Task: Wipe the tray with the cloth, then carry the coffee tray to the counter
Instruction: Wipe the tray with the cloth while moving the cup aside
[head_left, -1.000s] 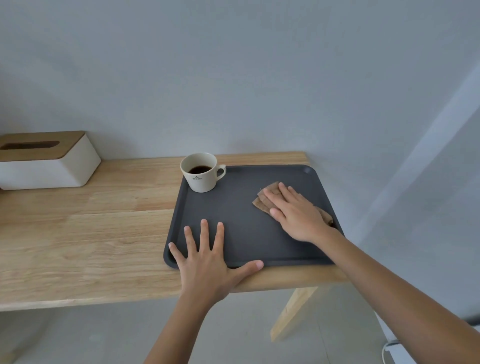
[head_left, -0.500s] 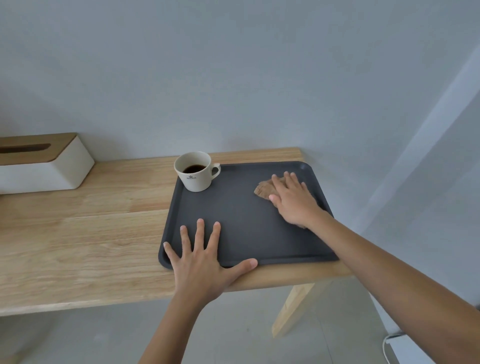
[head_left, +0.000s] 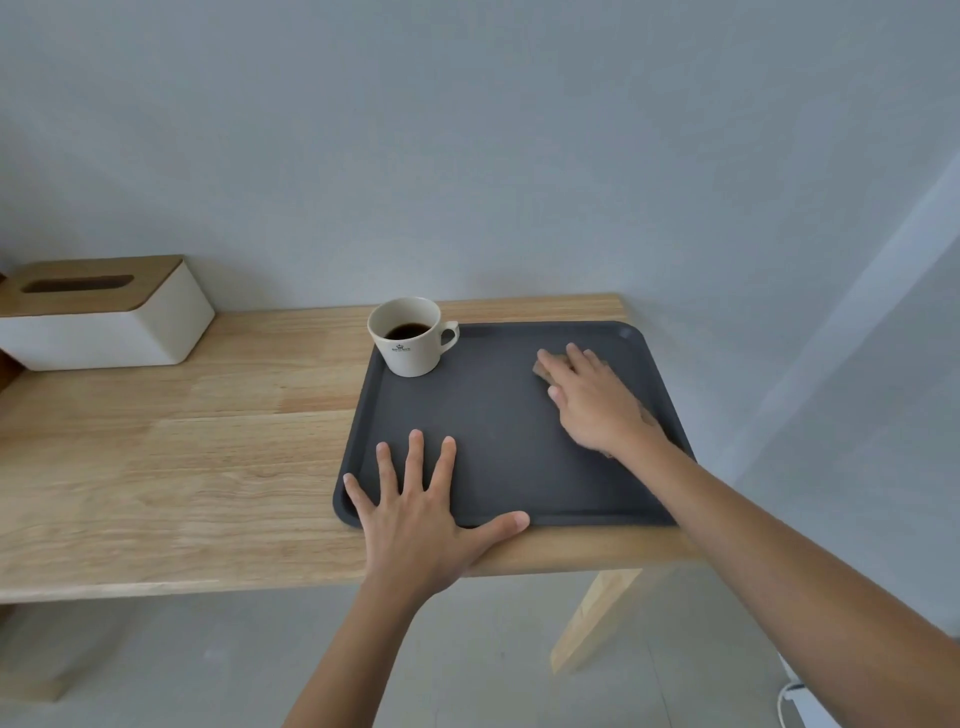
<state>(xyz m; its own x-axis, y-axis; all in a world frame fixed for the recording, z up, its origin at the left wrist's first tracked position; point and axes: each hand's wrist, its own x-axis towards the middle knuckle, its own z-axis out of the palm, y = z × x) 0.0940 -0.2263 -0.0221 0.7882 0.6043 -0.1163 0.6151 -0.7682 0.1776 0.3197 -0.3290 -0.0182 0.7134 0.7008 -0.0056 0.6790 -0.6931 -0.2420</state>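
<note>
Left hand (head_left: 415, 512) flat, fingers spread, on stiff dark tray (head_left: 498, 441); right hand (head_left: 592, 402) presses soft cloth (head_left: 543, 370); w/ part-full cup (head_left: 408, 338), likely grip both short edges, keep level.

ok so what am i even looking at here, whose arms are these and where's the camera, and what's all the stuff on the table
There is no machine here. These are a person's two bare arms, seen from a wide-angle camera worn on their head, looking forward and down.

On the wooden table lies a dark grey tray. In its far left corner stands a white cup with dark coffee in it. Off to the left, against the wall, sits a white tissue box with a wooden top.

The left hand is spread flat on the tray's near left corner, steadying it. The right hand presses a brown cloth flat on the tray's right side, mostly covering it. Neither hand grips anything; both are open and flat.
</note>
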